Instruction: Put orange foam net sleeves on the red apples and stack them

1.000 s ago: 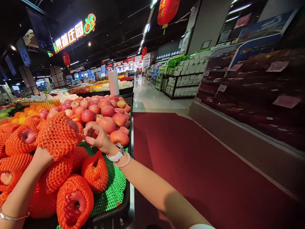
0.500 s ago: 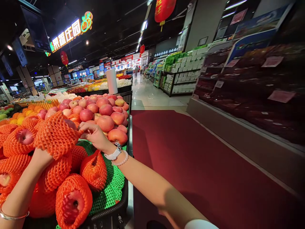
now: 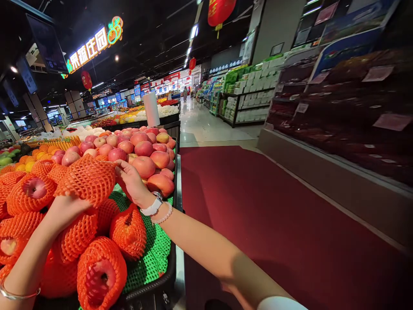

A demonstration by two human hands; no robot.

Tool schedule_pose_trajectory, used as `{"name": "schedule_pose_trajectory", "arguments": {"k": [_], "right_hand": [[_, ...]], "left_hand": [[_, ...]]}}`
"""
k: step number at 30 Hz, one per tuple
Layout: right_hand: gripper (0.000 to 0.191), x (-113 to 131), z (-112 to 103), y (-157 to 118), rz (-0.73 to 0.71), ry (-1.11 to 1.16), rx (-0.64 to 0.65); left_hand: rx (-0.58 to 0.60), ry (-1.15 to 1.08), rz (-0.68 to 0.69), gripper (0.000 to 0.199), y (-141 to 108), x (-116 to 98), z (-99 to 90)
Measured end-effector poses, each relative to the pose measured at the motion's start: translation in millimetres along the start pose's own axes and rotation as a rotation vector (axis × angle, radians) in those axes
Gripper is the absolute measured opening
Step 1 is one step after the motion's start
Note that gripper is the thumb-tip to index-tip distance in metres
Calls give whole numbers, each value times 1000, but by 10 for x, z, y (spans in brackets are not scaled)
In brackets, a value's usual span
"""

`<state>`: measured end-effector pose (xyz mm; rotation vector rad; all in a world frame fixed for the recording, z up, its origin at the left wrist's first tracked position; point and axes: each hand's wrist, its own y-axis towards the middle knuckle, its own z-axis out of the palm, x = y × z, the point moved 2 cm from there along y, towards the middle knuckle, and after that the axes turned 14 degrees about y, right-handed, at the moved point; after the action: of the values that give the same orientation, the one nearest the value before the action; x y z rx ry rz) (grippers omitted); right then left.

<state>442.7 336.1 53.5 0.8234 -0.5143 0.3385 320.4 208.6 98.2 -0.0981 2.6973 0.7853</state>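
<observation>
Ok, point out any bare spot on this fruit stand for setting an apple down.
One free patch: the green mat between the netted apples, the bare apples and the black tray rim. Left of it, netted fruit sits packed tight under both hands.

The netted apple (image 3: 87,178) is held between both hands, with the left hand (image 3: 66,209) below it and the right hand (image 3: 132,181) at its right side. Other wrapped apples (image 3: 101,271) lie in front, on the mat (image 3: 151,254) in the display bin (image 3: 161,286). Behind them is the pile of bare apples (image 3: 142,148), and the carpet (image 3: 264,224) is to the right.
</observation>
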Motion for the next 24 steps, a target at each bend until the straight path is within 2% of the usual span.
{"name": "schedule_pose_trajectory", "arguments": {"k": [2, 3, 6, 8, 10, 12, 13, 15, 18, 21, 23, 24], "right_hand": [[32, -19, -39, 18, -6, -23, -26], [32, -31, -50, 21, -13, -36, -27], [36, -54, -62, 4, -35, -72, -58], [42, -61, -38, -22, 55, -32, -45], [50, -57, 27, -57, 215, 53, 46], [57, -32, 117, -94, 312, 92, 140], [58, -17, 157, -106, 305, 80, 150], [60, 2, 205, -106, 234, 44, 99], [52, -7, 160, -38, 166, 84, -34], [50, 4, -32, 90, 103, 168, -204], [56, 39, -171, 154, -7, 172, -305], [61, 55, -217, 166, -64, 146, -329]], "left_hand": [[108, -96, -56, 26, -11, 19, 26], [118, -114, -70, 25, -17, 29, 28], [58, -35, -37, 20, -30, 48, 13], [-21, 44, 20, 19, -32, 44, 2], [-92, 92, 128, 19, -22, 14, 5], [-84, 104, 246, 21, 0, -29, 36], [-45, 124, 301, 24, 12, -51, 62], [51, 206, 373, 30, 25, -87, 116], [134, 355, 385, 37, 5, -125, 140], [138, 410, 442, 47, -44, -177, 76], [107, 367, 510, 40, -61, -206, 15], [51, 317, 512, 34, -57, -208, -18]]}}
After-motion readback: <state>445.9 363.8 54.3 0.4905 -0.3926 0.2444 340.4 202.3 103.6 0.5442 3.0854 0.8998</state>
